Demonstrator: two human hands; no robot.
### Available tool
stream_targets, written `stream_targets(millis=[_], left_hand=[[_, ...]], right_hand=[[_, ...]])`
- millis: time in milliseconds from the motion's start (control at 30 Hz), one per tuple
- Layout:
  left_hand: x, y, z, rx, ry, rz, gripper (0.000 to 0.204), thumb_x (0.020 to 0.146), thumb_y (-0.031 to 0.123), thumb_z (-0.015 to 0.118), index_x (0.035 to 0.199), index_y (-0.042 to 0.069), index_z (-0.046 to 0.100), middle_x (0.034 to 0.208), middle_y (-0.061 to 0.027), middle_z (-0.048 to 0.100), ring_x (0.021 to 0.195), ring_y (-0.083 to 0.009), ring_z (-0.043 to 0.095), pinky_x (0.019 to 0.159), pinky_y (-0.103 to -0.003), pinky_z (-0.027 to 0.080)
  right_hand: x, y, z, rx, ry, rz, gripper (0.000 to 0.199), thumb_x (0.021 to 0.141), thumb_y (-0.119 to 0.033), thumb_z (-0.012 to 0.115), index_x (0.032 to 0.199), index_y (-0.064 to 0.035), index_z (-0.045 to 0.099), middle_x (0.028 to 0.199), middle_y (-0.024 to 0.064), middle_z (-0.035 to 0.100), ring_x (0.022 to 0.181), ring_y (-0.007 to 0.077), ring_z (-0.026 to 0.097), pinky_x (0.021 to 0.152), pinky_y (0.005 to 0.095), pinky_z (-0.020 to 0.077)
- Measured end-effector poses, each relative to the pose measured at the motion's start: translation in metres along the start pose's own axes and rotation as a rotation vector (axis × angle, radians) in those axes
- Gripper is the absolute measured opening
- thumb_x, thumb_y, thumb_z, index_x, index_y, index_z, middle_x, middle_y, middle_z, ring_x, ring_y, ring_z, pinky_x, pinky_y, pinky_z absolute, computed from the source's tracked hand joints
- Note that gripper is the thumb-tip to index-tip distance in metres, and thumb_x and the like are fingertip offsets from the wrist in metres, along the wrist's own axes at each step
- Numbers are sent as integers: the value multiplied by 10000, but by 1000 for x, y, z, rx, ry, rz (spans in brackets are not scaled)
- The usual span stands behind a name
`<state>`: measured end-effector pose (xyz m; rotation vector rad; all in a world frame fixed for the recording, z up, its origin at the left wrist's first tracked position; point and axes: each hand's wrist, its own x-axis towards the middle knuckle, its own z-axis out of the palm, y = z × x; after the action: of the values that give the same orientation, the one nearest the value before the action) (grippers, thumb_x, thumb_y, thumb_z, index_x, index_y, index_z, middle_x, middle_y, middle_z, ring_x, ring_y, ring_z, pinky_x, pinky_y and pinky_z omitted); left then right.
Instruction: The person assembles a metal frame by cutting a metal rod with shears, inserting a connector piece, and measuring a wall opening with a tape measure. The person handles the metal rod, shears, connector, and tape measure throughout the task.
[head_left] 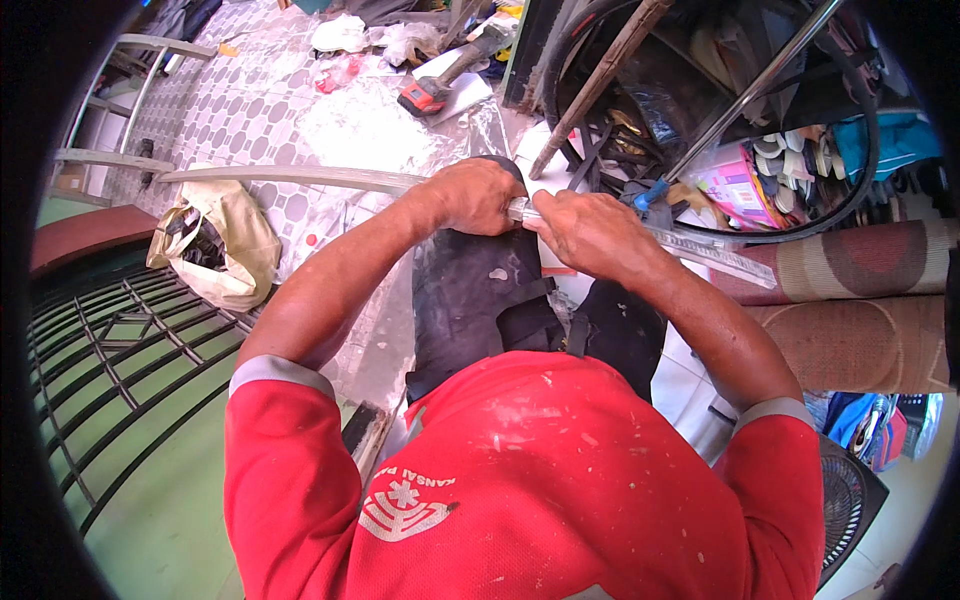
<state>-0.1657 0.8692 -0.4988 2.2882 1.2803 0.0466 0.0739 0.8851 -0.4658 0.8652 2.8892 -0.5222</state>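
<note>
Both my hands are closed round a long, pale, narrow strip point(720, 256) that looks like metal, held across my dark-trousered thigh. My left hand point(480, 196) is a fist over it, knuckles up. Right beside it, my right hand point(592, 228) grips with the thumb toward the left hand. A short pale piece of the strip shows between them. Its right end sticks out past my right wrist. On the left, a pale bar point(300, 174) runs up to my left wrist; whether it is the same piece I cannot tell.
A red and black cordless power tool point(428, 94) lies on the floor ahead. At left are a cream bag point(232, 240) and a black metal grille point(120, 360). A black hoop point(868, 130), a wooden stick point(600, 85) and rolled mats point(850, 262) crowd the right, above a fan point(842, 490).
</note>
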Motion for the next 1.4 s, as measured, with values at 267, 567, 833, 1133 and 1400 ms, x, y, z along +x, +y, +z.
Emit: stream_targets(millis=[267, 567, 833, 1133, 1400], left_hand=[[4, 4, -4, 11, -62, -62, 368, 934, 368, 745, 1123, 64, 833, 1027, -230, 818, 1056, -449, 776, 984, -540, 601], [6, -7, 5, 9, -6, -21, 320, 907, 317, 752, 1093, 70, 832, 945, -239, 805, 961, -454, 784, 915, -554, 622], [9, 0, 7, -27, 37, -56, 252, 884, 287, 761, 1028, 99, 847, 916, -215, 806, 908, -437, 793, 873, -550, 636], [4, 1, 10, -19, 64, -41, 250, 890, 298, 771, 1033, 110, 853, 915, -221, 806, 910, -440, 794, 874, -546, 638], [3, 5, 6, 5, 19, -76, 256, 893, 299, 767, 1045, 109, 850, 923, -222, 806, 907, -440, 792, 867, -549, 635]], right_hand=[[7, -3, 1, 2, -46, 54, 390, 1115, -361, 637, 1049, 23, 611, 904, 276, 749, 882, 493, 757, 780, 598, 585], [12, 7, -1, 51, -30, -52, 516, 1112, -476, 631, 1107, 40, 604, 950, 288, 768, 944, 489, 774, 803, 595, 588], [-36, 15, -18, 19, -22, 160, 570, 1146, -542, 550, 1147, 24, 618, 919, 266, 735, 899, 488, 754, 828, 615, 575], [-25, 17, -7, 0, 12, 77, 491, 1151, -485, 569, 1095, 0, 620, 928, 268, 738, 898, 476, 757, 796, 615, 578], [-16, 5, -8, 63, -26, 117, 502, 1139, -488, 583, 1080, 9, 622, 865, 264, 759, 857, 503, 759, 780, 624, 569]])
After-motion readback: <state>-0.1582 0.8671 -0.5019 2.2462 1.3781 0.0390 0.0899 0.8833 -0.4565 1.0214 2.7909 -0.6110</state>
